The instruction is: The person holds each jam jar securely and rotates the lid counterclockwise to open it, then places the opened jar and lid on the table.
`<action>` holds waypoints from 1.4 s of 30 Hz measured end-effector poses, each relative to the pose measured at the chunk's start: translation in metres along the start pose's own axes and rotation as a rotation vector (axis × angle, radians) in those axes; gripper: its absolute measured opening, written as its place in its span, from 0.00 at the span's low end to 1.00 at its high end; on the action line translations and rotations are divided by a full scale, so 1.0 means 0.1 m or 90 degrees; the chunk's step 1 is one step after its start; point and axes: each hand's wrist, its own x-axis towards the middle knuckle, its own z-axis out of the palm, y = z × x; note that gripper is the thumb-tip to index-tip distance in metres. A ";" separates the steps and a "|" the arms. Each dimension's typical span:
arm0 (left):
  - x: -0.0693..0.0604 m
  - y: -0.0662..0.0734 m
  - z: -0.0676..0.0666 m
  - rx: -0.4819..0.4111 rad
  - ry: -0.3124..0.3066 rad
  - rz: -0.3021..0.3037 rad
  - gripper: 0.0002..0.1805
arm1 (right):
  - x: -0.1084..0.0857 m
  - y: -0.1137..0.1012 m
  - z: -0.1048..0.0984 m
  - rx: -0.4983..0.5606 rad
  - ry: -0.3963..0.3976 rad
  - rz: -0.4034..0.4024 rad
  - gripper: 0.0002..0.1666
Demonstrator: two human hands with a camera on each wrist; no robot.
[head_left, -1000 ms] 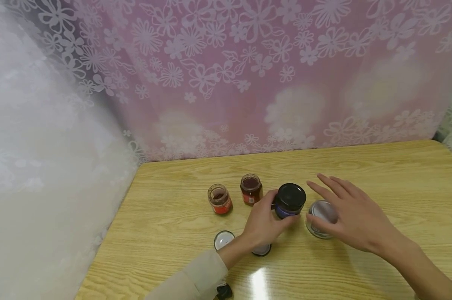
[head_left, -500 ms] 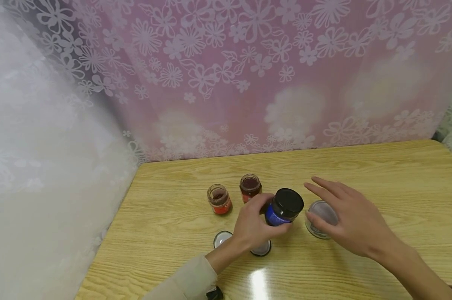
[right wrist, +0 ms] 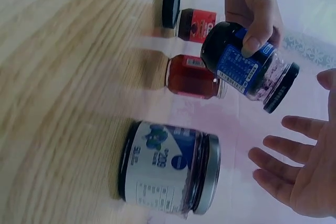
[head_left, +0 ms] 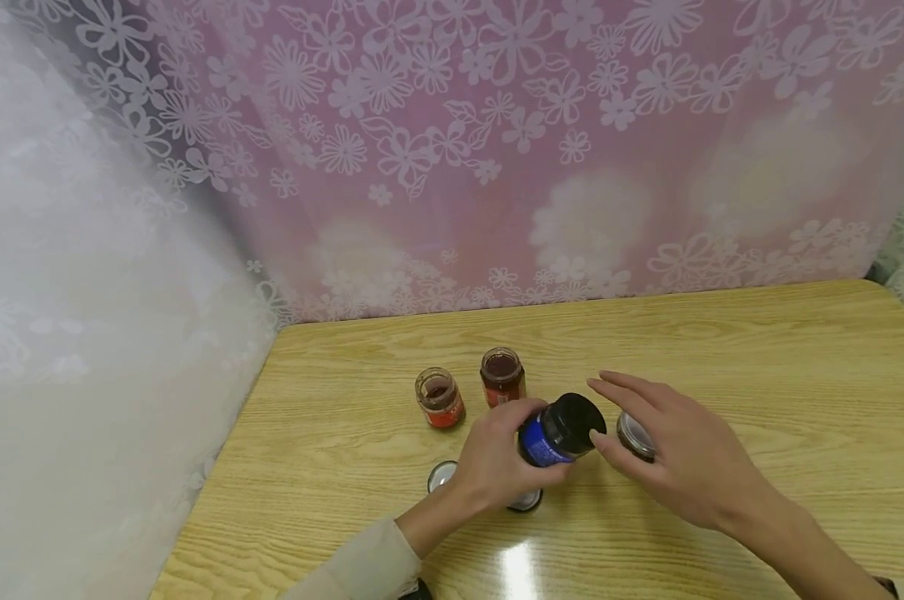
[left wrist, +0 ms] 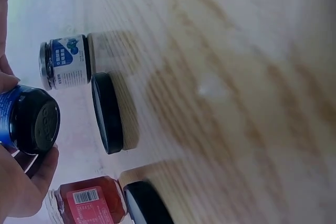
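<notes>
Blue jar (right wrist: 239, 66) tilted further; gap to right fingers (right wrist: 286, 149).

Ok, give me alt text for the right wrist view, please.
A left hand grips a tilted blue-labelled jar with its black lid on, the right hand close to the lid but not touching it. On the wooden table, shown sideways, stand a silver-lidded jar and two red jars.
</notes>
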 end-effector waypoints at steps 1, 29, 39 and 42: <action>-0.01 0.00 -0.01 0.010 -0.001 0.006 0.30 | 0.00 -0.02 0.01 0.004 -0.004 0.003 0.33; -0.21 0.00 -0.06 0.173 -0.030 0.069 0.34 | -0.07 -0.21 0.25 -0.034 -0.072 0.067 0.32; -0.26 0.01 -0.06 0.155 -0.038 0.072 0.33 | -0.08 -0.28 0.36 -0.020 -0.081 0.090 0.29; -0.28 0.01 -0.06 0.144 -0.040 0.072 0.33 | -0.08 -0.29 0.40 -0.025 -0.085 0.086 0.29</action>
